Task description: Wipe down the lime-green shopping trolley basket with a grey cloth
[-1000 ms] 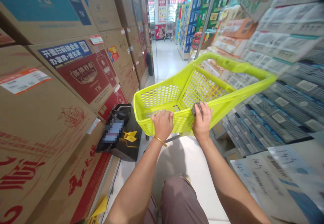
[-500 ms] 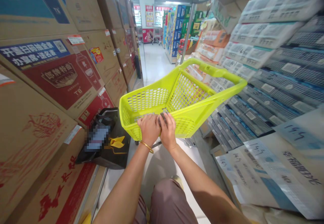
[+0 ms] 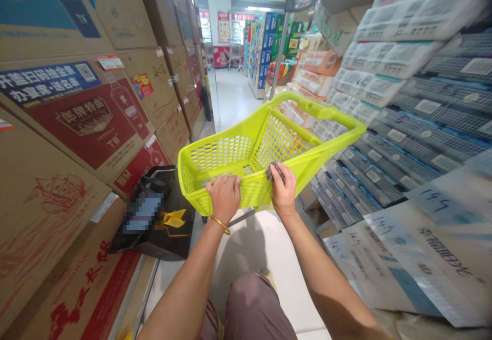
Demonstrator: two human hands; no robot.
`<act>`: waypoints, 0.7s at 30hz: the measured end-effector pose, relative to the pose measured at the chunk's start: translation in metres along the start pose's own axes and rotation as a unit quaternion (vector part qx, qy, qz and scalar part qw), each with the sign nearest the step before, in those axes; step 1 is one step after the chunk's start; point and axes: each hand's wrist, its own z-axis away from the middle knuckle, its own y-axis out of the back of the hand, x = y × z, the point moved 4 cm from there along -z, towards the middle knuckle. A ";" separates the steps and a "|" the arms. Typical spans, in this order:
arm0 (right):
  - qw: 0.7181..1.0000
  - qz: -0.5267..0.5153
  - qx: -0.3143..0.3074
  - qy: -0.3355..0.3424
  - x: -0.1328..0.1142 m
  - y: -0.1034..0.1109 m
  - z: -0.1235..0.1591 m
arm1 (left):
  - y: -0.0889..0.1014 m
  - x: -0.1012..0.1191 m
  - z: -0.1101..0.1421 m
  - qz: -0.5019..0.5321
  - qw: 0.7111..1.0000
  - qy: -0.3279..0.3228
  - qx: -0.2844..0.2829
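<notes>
Vividly lime-yellow basket (image 3: 255,190), perforated walls (image 3: 222,151), looped handle (image 3: 326,113)

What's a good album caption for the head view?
Left hand on a lime-green plastic shopping cart, right hand holding a crumpled dark-grey wad against it.

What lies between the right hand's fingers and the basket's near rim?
A dark grey wad, held by the right hand at the yellow-green basket, in the head view.

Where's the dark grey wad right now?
In the head view, just right of centre, the dark grey wad is in the right hand at the near rim of the lime basket, right of the left hand.
</notes>
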 end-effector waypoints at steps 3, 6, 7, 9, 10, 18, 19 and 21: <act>1.000 -0.015 -0.001 0.002 -0.005 0.004 -0.005 | 0.001 0.001 -0.001 -0.002 1.000 0.002 0.005; 1.000 -0.023 -0.003 0.006 -0.029 -0.006 -0.003 | 0.001 0.001 -0.001 -0.004 1.000 0.004 0.012; 1.000 -0.025 -0.004 0.011 -0.039 -0.012 -0.001 | 0.001 0.002 -0.001 -0.004 1.000 0.004 0.014; 0.999 -0.026 -0.020 0.035 -0.057 -0.024 0.004 | 0.002 0.002 -0.001 -0.003 1.000 0.001 0.014; 0.999 -0.020 -0.029 0.037 -0.062 -0.030 0.007 | 0.002 0.002 -0.002 -0.003 1.000 -0.001 0.014; 0.995 0.012 -0.026 0.097 -0.013 -0.019 -0.001 | 0.002 -0.002 -0.005 0.001 1.000 0.002 0.013; 0.995 0.026 -0.004 0.095 0.001 -0.013 -0.004 | 0.002 -0.002 -0.005 0.003 1.000 0.002 0.013; 0.994 0.046 0.016 0.097 0.026 -0.004 -0.010 | 0.002 -0.001 -0.005 0.003 1.000 0.002 0.014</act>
